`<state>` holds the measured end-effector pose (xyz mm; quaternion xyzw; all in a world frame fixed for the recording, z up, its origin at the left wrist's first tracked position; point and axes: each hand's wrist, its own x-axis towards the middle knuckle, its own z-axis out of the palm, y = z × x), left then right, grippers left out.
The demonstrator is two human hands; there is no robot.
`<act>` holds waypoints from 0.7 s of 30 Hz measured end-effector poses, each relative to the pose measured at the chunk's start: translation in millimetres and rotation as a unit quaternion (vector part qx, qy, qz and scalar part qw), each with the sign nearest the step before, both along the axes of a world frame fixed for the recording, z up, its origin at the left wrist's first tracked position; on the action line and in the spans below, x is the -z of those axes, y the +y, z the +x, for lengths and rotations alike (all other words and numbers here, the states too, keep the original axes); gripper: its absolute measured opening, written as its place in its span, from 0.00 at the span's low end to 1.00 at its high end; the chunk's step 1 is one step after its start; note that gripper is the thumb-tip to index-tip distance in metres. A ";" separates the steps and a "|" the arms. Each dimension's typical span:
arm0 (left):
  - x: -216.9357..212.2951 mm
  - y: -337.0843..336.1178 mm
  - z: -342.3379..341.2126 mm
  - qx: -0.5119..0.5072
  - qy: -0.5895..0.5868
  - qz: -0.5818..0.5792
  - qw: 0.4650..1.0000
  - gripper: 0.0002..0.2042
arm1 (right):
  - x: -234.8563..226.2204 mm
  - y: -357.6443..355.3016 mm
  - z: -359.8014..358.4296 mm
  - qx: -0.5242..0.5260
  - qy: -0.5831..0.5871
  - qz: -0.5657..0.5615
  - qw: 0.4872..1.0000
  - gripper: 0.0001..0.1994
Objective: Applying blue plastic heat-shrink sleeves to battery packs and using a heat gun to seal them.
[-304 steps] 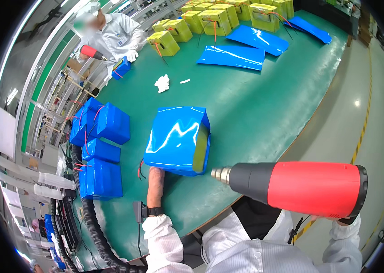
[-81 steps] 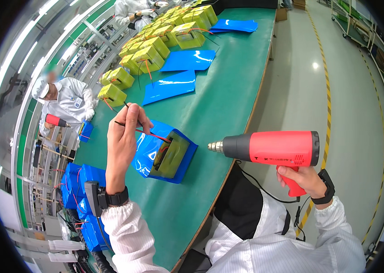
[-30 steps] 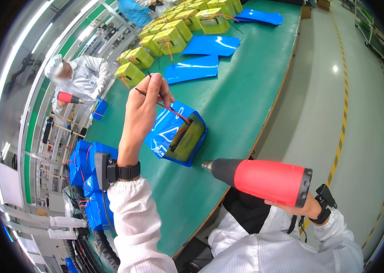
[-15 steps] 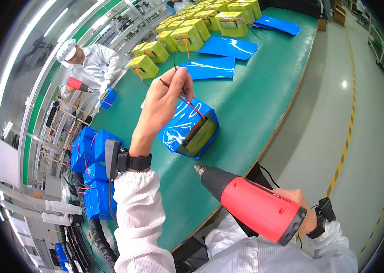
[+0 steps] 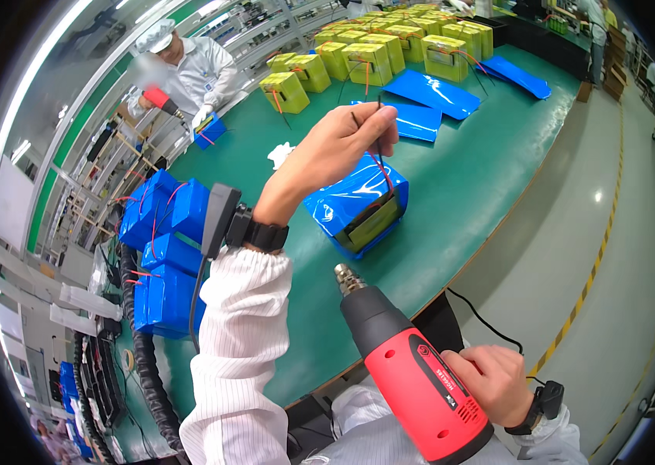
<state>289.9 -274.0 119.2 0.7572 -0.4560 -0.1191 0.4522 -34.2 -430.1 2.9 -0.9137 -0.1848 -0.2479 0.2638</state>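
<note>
My left hand (image 5: 343, 143) is closed in a pinch on the thin red and black wires (image 5: 380, 147) that rise from a battery pack (image 5: 358, 203). Blue shrink film wraps the pack, and its yellow-green end face shows at the open side toward me. The pack stands on the green table under my left hand. In my right hand (image 5: 494, 381) is a red heat gun (image 5: 420, 380) with a black front. Its metal nozzle points up toward the near side of the pack, a short gap away from it.
Several blue-wrapped packs (image 5: 168, 294) stand at the left beside a thick black hose (image 5: 141, 364). Rows of yellow packs (image 5: 366, 62) and blue film sleeves (image 5: 436, 94) lie at the back of the table (image 5: 467, 186). A co-worker (image 5: 192, 66) at the far left holds another heat gun (image 5: 161, 99).
The view has shifted, so the table contents sit further right. The heat gun has turned, its nozzle pointing more steeply upward. My left hand still grips the wires.
</note>
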 end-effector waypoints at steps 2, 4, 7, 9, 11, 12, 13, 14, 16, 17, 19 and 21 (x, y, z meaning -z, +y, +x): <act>0.4 7.1 5.1 0.008 -0.010 0.004 1.000 0.21 | -9.9 9.0 -1.1 0.009 0.007 -0.031 0.999 0.15; -1.3 7.9 5.6 0.015 -0.013 0.028 0.999 0.20 | -17.1 10.7 0.7 0.006 0.002 -0.045 0.999 0.15; 0.3 8.6 7.5 0.025 0.016 0.016 0.999 0.21 | -29.0 10.9 0.9 0.006 0.014 -0.064 0.998 0.17; 0.4 10.4 11.3 0.022 0.004 0.019 1.000 0.21 | -40.6 11.6 1.4 0.004 0.028 -0.077 0.997 0.17; -1.1 12.8 13.9 0.052 0.002 0.042 0.998 0.21 | -58.5 11.6 2.7 0.015 0.042 -0.070 0.997 0.19; -5.0 18.4 14.7 0.057 -0.023 0.055 0.997 0.21 | -65.8 6.8 3.7 0.000 0.066 -0.051 0.996 0.22; -5.1 21.2 15.1 0.053 -0.023 0.043 0.997 0.21 | -70.9 2.6 4.9 -0.004 0.066 -0.064 0.996 0.22; -4.2 23.4 15.6 0.054 -0.014 0.054 0.997 0.21 | -75.9 -1.5 6.8 -0.001 0.144 0.045 0.989 0.23; -3.4 26.8 19.8 0.064 -0.010 0.062 0.996 0.21 | -91.1 -16.1 5.1 0.003 0.222 0.136 0.966 0.24; -1.2 26.9 23.7 0.058 -0.009 0.047 0.997 0.21 | -98.8 -30.6 -1.5 0.026 0.211 0.080 0.974 0.26; 4.8 20.9 32.3 0.104 -0.002 0.018 0.994 0.21 | -118.8 -61.9 -25.0 0.080 0.186 -0.034 0.979 0.31; 8.3 25.4 40.4 0.097 -0.020 0.002 0.995 0.20 | -141.7 -81.2 -40.8 0.119 0.153 -0.143 0.970 0.37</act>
